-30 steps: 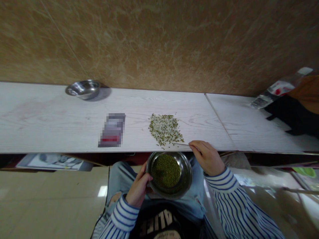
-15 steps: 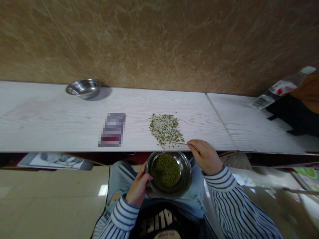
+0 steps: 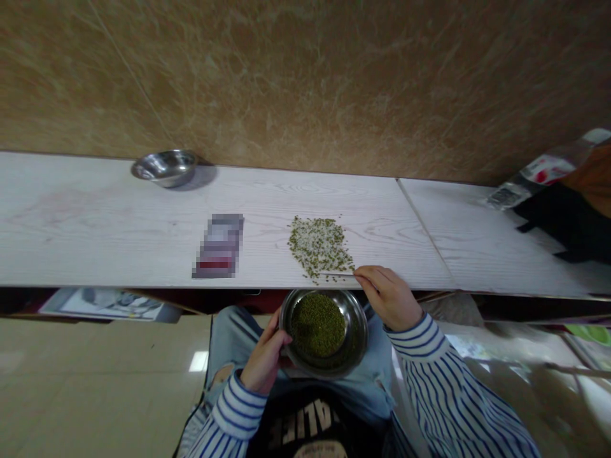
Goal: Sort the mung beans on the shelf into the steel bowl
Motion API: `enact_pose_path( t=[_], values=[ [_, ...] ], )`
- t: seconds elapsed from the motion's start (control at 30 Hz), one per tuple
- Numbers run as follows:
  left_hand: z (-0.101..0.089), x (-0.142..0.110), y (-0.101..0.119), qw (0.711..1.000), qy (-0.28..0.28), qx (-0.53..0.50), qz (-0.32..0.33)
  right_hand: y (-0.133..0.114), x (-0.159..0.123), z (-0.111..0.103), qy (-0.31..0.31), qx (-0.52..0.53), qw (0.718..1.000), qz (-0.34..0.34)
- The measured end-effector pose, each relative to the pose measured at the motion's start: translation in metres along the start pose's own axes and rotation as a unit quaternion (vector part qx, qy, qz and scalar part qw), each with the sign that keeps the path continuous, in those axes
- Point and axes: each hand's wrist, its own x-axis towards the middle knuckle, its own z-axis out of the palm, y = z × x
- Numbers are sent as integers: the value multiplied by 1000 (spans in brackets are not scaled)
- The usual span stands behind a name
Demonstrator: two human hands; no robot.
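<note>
My left hand (image 3: 264, 356) grips the left rim of a steel bowl (image 3: 357, 324), held over my lap just below the counter edge. Green mung beans (image 3: 319, 324) lie in it. Pinched in my right hand (image 3: 390, 297) is a thin, pale stick (image 3: 337, 274), pointing left along the near side of a spread pile of white grains and green beans (image 3: 319, 247). The grains look like rice. The stick lies low at the counter surface, among the pile's front beans. Its far tip is hard to make out.
A second steel bowl (image 3: 165, 169) stands at the back left by the wall. A blurred-out flat packet or phone (image 3: 218, 247) lies left of the pile. On the right are a plastic bottle (image 3: 544, 170) and a dark cloth item (image 3: 563, 216). The counter edge (image 3: 143, 287) runs before me.
My right hand has slid slightly left with the stick, whose tip now reaches further along the pile's near side. The left hand and its bowl stay nearly still. The view has shifted a little.
</note>
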Motion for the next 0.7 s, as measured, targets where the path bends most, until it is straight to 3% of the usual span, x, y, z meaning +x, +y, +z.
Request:
enact_pose_path(
  t=[0.37, 0.7],
  values=[
    [1, 0, 0, 1000, -3, 5, 3, 1, -11, -9, -20, 13, 1000, 9],
    [8, -1, 2, 1000, -25, -8, 15, -16, -15, -10, -40, 18, 999, -3]
  ],
)
